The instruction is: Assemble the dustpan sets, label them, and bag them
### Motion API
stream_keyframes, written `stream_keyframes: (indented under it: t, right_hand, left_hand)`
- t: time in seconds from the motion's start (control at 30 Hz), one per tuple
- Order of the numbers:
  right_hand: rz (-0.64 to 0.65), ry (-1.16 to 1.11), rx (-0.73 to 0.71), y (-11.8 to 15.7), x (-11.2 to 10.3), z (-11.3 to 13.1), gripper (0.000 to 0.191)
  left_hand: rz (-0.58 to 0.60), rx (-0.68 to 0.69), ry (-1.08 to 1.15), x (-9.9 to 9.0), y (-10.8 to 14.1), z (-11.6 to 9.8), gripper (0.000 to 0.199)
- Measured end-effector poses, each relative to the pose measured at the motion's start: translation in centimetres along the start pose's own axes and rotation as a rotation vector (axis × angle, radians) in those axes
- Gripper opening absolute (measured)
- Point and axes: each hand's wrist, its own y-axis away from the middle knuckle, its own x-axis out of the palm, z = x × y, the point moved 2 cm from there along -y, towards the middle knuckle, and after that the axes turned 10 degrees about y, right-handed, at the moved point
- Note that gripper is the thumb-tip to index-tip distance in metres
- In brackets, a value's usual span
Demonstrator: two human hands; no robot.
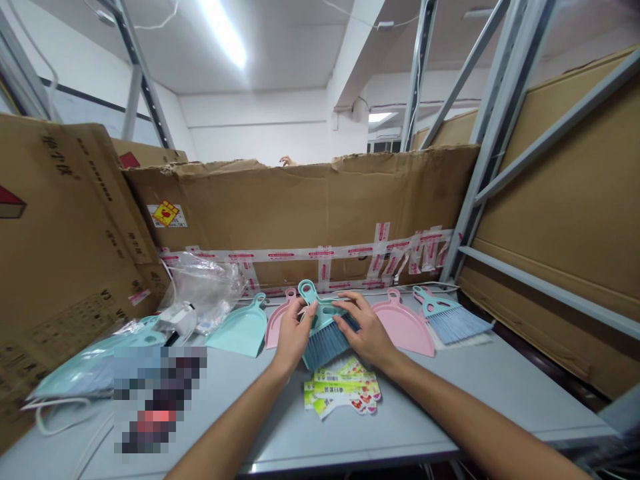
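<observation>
Between my hands, above the grey table [430, 413], is a turquoise hand brush [325, 345] with blue bristles pointing down and its looped handle up. My left hand [294, 333] has thumb and fingers closed round its left side near the handle. With bent fingers, my right hand [367, 327] grips the right end of the brush head. Several green and white printed labels [345, 390] lie in a loose pile just below the bristles. Behind the hands a pink dustpan [275, 327] is partly hidden by my left hand. Another pink dustpan [405, 327] lies to the right.
A turquoise dustpan [243, 330] and clear plastic bags [200, 283] lie left. Further left is a bagged turquoise set [95, 363]. More brushes [455, 321] lie right. Cardboard [300, 213] walls the back; metal rack posts [493, 147] stand right. A person's hand [287, 161] shows above the cardboard.
</observation>
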Motion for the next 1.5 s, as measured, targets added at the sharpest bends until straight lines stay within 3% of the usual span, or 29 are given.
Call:
stream_keyframes:
  t: [0.2,0.4,0.47,0.6,0.8,1.07,1.27,1.5]
  right_hand:
    - [-0.047,0.088,-0.010,-0.5,0.2,0.6,0.027]
    - [-0.119,0.183,0.052,-1.1,-0.3,0.1,0.017]
    - [-0.091,0.267,0.034,-1.1,-0.4,-0.3,0.026]
    - [0.006,0.441,-0.105,-1.0,0.0,-0.3,0.065]
    - [0.131,0.628,-0.296,-0.9,0.8,0.3,0.103]
    - [0.166,0.659,-0.182,-0.5,1.3,0.2,0.108]
    - [0.219,0.623,-0.086,-0.2,1.5,0.7,0.112]
    - [0.293,0.498,-0.122,-0.5,1.0,1.3,0.107]
  left_hand:
    - [0.016,0.062,-0.042,0.6,0.6,-0.8,0.033]
    - [0.115,0.183,-0.173,0.9,1.2,-1.4,0.034]
    - [0.131,0.257,-0.269,1.0,1.3,-1.8,0.032]
    - [0.112,0.391,-0.365,0.8,1.4,-2.1,0.030]
    - [0.060,0.385,-0.367,0.5,1.2,-1.4,0.031]
    - [0.056,0.379,-0.403,0.2,0.1,-1.0,0.031]
    - [0.217,0.506,-0.638,-0.6,-0.8,-0.1,0.041]
    - [0.202,0.492,-0.773,-1.9,-1.4,-0.9,0.042]
